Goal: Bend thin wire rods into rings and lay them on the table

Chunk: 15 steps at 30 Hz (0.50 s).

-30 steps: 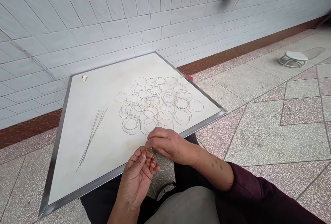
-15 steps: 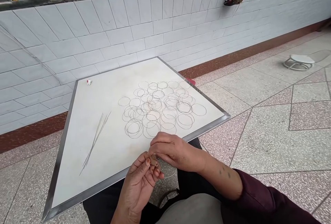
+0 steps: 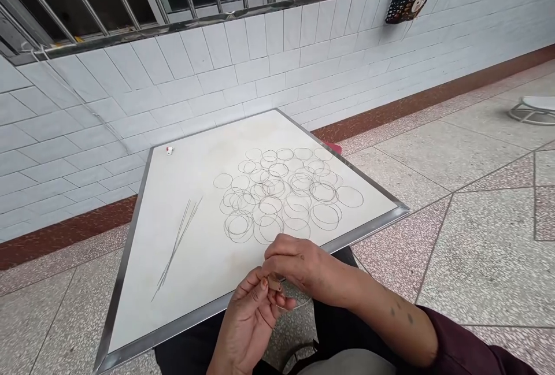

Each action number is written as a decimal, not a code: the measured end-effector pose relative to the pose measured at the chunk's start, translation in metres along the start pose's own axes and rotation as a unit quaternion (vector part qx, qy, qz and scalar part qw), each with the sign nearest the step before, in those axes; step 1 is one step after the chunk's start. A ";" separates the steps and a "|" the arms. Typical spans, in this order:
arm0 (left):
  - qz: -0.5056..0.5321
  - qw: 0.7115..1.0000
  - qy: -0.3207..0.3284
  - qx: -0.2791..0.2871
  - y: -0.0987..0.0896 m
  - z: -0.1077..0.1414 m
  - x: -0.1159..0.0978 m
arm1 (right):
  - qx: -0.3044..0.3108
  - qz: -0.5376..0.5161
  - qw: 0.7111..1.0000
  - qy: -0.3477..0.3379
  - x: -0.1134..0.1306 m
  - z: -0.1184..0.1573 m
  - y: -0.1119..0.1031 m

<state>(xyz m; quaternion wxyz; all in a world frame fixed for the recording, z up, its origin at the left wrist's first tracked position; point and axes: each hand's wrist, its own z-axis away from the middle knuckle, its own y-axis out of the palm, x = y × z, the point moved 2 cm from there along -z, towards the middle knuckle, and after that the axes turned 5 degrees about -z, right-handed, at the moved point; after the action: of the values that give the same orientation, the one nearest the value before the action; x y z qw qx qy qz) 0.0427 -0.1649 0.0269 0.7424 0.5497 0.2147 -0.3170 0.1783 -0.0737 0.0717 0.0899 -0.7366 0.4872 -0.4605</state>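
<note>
My left hand (image 3: 249, 314) is closed at the front edge of the table, its thumb and fingertips pinching a small brown folded or rolled piece (image 3: 275, 284); its material is unclear. Close against it, my right hand (image 3: 299, 265) is closed with bent fingers over a thin wire ring. Only a lower arc of this wire ring (image 3: 303, 305) shows below the right hand; the fingers hide where it meets the brown piece. Many thin wire rings (image 3: 350, 196) lie overlapping on the white tabletop (image 3: 208, 132) beyond my hands.
Several straight wires (image 3: 177, 248) lie at the table's left. A small red-and-white object (image 3: 169, 150) sits near the far left corner. The metal-edged table stands by a tiled wall (image 3: 208, 86). A black basket (image 3: 410, 2) hangs there, and a white stool (image 3: 537, 109) stands at right.
The whole view has shifted, so table and hands appear farther right and lower. My hands keep the same grip, and the brown piece shows slightly more between the fingers.
</note>
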 end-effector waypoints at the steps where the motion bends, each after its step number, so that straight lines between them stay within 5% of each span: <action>1: 0.004 1.000 0.000 -0.004 0.000 0.000 0.001 | -0.004 -0.014 1.000 0.010 0.000 0.000 0.000; 7: 0.028 0.998 0.001 -0.051 -0.003 -0.003 0.004 | -0.033 -0.077 0.995 0.053 -0.005 0.000 0.008; 15: 0.042 0.995 0.039 -0.083 -0.013 -0.031 -0.014 | -0.041 -0.071 0.995 0.061 -0.042 -0.021 0.021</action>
<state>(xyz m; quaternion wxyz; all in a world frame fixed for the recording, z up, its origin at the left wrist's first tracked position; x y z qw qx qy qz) 0.0243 -0.1347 0.0176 0.7890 0.5069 0.2459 -0.2452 0.1442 -0.0443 0.0466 -0.0030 -0.7430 0.4570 -0.4891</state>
